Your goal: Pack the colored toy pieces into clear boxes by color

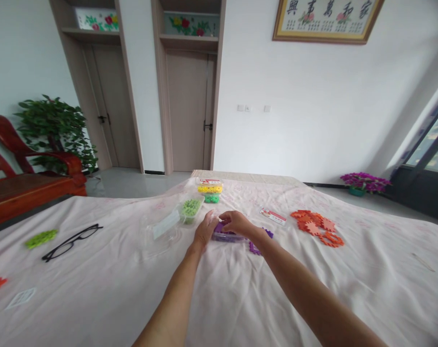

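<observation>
Purple pieces (220,228) sit inside a clear, shallow plastic box (229,238).

Left hand (205,230), right hand (237,223) at clear box (229,237); purple pieces (219,227) inside.

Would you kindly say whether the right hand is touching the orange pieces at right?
Apart: the head view shows cloth and a printed card between the right hand and those orange pieces.
</observation>
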